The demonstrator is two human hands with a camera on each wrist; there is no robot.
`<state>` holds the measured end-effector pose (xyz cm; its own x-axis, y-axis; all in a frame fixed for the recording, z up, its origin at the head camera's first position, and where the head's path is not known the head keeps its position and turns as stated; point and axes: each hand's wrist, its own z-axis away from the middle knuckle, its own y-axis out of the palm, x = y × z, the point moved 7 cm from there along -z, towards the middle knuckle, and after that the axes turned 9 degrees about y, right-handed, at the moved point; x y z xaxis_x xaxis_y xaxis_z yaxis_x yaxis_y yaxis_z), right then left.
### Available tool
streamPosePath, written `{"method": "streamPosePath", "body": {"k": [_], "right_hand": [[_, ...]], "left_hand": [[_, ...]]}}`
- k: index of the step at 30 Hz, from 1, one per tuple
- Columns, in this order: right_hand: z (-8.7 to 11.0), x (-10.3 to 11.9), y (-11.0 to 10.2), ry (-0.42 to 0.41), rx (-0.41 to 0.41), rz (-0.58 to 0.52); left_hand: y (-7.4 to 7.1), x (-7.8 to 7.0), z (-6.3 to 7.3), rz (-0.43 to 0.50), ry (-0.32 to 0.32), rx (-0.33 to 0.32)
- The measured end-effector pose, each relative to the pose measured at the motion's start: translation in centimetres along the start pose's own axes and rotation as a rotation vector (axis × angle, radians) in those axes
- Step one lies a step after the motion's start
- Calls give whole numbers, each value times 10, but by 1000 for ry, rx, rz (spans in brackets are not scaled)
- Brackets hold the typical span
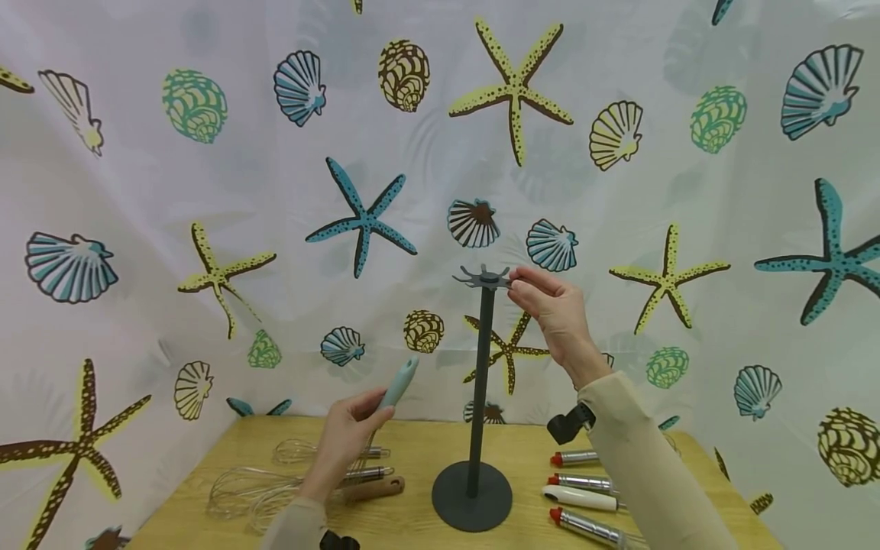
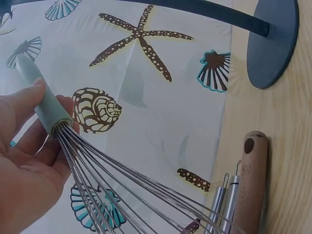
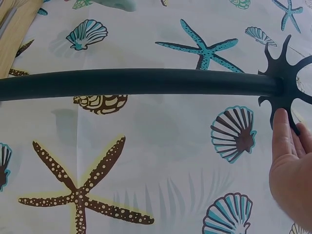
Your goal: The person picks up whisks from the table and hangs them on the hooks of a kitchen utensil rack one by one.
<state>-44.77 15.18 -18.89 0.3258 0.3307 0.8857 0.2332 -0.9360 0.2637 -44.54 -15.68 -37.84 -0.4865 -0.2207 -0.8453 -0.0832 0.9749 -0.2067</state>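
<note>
My left hand [image 1: 347,435] holds a whisk by its mint-green handle [image 1: 400,382], which points up and to the right. In the left wrist view the thumb and fingers wrap the handle, and the whisk's wire loops [image 2: 112,180] fan out downward. A dark grey stand [image 1: 480,389] with a round base and a ring of curved hooks on top stands upright in the middle of the table. At its top, my right hand [image 1: 557,313] pinches one hook on the right side. The right wrist view shows fingertips [image 3: 281,119] against that hook.
Left of the stand, several whisks lie on the wooden table [image 1: 412,435], one with a brown handle [image 1: 374,489]. On the right lie several red-tipped metal-handled tools [image 1: 584,527] and one white-handled tool [image 1: 580,497]. A curtain with shells and starfish [image 1: 364,218] hangs behind.
</note>
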Motion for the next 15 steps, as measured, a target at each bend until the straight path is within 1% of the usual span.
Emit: {"method": "streamPosePath", "body": {"k": [5, 11, 15], "right_hand": [[0, -2, -3, 5, -2, -15], [-2, -3, -1, 10, 30, -13], [-2, -2, 0, 2, 31, -4]], "left_hand": [[5, -6, -4, 23, 34, -8], [9, -9, -9, 28, 24, -42], [13, -17, -15, 10, 61, -44]]}}
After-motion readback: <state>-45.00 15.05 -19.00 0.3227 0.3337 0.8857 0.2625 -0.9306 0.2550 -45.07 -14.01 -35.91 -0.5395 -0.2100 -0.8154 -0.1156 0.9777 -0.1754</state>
